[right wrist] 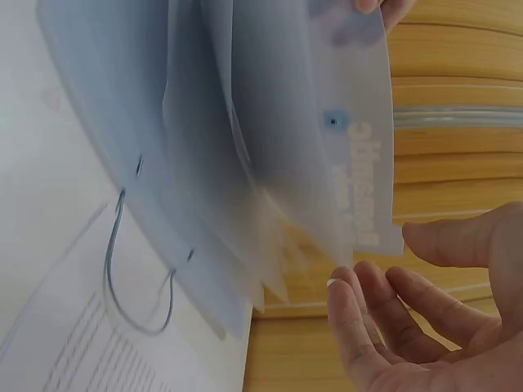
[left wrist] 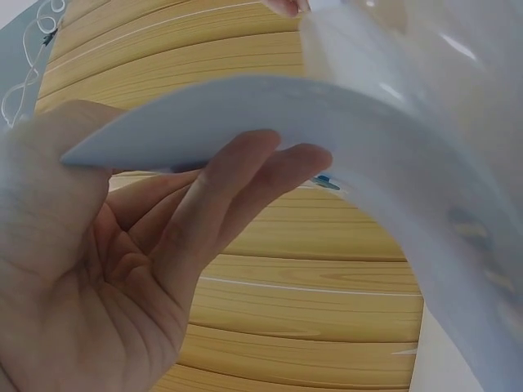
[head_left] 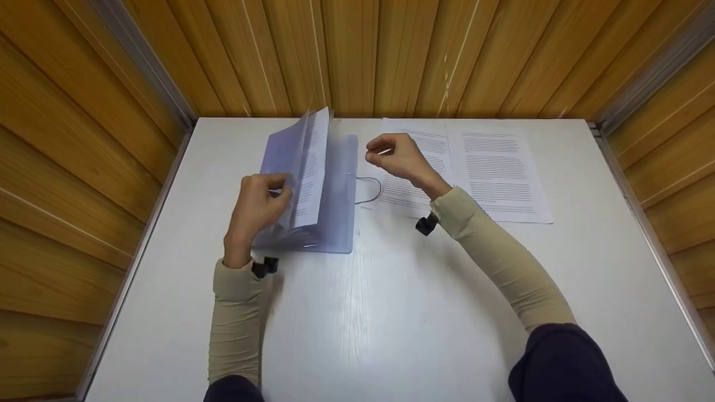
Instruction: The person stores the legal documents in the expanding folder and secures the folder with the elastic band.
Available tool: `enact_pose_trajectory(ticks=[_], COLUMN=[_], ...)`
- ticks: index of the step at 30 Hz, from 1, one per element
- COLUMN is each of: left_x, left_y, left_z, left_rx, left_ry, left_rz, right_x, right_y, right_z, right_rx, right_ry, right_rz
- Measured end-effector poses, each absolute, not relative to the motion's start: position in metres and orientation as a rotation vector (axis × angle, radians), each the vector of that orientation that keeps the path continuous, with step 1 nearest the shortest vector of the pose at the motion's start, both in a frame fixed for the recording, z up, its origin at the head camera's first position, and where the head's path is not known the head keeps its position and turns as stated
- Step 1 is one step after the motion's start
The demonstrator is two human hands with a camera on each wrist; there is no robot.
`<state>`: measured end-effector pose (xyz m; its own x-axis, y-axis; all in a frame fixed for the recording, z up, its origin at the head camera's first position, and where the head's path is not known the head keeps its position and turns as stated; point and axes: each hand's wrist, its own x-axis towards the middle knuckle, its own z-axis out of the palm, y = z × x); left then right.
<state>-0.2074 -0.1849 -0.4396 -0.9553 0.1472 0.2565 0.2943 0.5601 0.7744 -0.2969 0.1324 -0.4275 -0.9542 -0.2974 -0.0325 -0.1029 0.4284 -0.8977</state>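
Observation:
A translucent blue document folder [head_left: 341, 195] stands partly open on the table, its clear sleeves and a printed sheet [head_left: 314, 167] raised and fanned. My left hand [head_left: 257, 204] is at its left side, pinching the folder's curved cover [left wrist: 270, 106] between thumb and fingers. My right hand [head_left: 402, 162] hovers just right of the folder, thumb and fingertips apart with nothing between them. In the right wrist view, its fingers [right wrist: 347, 310] appear near the cover's lower corner. An elastic loop [right wrist: 114, 261] sticks out from the folder's right edge.
Printed papers [head_left: 497, 173] lie flat on the white table [head_left: 346, 324], right of the folder and partly under my right hand. Wood-patterned panels [head_left: 357, 61] wall the table at the back and sides. White cables [left wrist: 33, 65] show in the left wrist view.

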Motion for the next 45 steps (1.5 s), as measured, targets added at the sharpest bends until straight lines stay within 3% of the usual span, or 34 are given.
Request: enact_pose_trajectory(ticks=[45], left_x=[-0.197], left_y=[-0.188], left_z=[-0.439], left_rx=[-0.318], left_ry=[-2.65], left_rz=[-1.381], right_x=[-0.299], right_y=[0.339], right_z=[-0.447], right_rx=[0.153], right_ry=[2.903], right_rz=[-1.303])
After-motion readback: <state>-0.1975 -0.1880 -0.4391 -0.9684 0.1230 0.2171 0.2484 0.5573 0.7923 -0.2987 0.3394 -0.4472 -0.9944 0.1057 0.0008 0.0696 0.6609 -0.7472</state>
